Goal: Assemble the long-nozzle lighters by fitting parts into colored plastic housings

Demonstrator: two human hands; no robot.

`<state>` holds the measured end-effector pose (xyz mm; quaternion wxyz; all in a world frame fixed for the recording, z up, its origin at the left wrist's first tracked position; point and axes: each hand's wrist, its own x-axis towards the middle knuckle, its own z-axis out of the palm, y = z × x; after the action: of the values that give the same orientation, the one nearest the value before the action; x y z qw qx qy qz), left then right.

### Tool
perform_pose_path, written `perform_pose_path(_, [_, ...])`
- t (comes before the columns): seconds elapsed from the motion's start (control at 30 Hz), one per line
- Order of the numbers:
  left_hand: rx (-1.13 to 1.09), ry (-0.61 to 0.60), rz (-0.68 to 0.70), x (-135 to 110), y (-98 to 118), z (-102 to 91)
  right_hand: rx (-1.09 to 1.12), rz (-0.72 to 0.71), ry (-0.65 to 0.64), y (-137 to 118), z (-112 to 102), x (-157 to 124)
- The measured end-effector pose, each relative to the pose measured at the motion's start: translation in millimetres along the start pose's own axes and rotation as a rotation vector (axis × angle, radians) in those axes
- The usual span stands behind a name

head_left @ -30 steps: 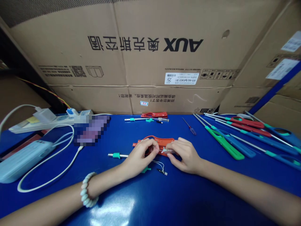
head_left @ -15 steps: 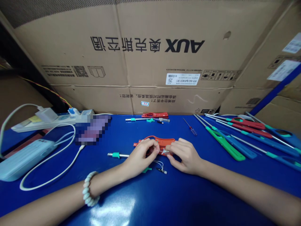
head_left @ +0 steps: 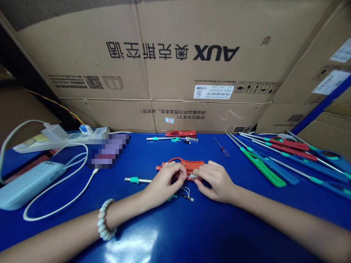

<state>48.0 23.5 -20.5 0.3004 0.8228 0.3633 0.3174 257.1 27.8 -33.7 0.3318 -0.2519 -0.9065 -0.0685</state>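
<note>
In the middle of the table, the finger and thumb of my left hand [head_left: 166,180] are pinched together; what they hold is hidden. Facing it, my right hand [head_left: 216,182] is closed on a clear lighter fuel tank, mostly covered by the fingers, with a small whitish and metal valve [head_left: 193,176] sticking out toward the left hand. Behind both hands lies a red lighter handle shell [head_left: 193,165]. A metal lighter tube [head_left: 144,180] with a teal collar [head_left: 134,180] runs under my left hand. Nearer me is a black igniter [head_left: 187,197] with white wires.
Another red handle shell [head_left: 181,133] and lighter tube [head_left: 164,138] lie by the cardboard [head_left: 175,80]. A screwdriver [head_left: 223,149] sits to their right. Several long lighters [head_left: 263,166] lie on the right. On the left are a power bank [head_left: 33,184], cables, a phone [head_left: 111,149] and power strip [head_left: 74,140].
Both hands stay almost in place. The lighter tube and the igniter have shifted very slightly to the left.
</note>
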Motion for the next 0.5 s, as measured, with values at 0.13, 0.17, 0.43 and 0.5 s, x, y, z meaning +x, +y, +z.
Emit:
perform_pose_path(0.13, [0.011, -0.003, 0.009, 0.3, 1.1, -0.6, 0.010, 0.026, -0.006, -1.0, -0.8, 0.8])
perform_pose_path(0.17, [0.016, -0.004, 0.014, 0.7, 1.5, -0.9, 0.012, 0.036, -0.003, -1.2, -1.3, 1.2])
perform_pose_path(0.43, [0.040, 0.010, 0.059, 1.3, 0.8, -1.4, 0.001, 0.039, 0.005, -1.4, -1.7, 2.1])
perform_pose_path(0.5, [0.049, 0.016, 0.067, 0.8, 0.1, -0.9, -0.005, 0.029, 0.006, -1.6, -1.2, 1.3])
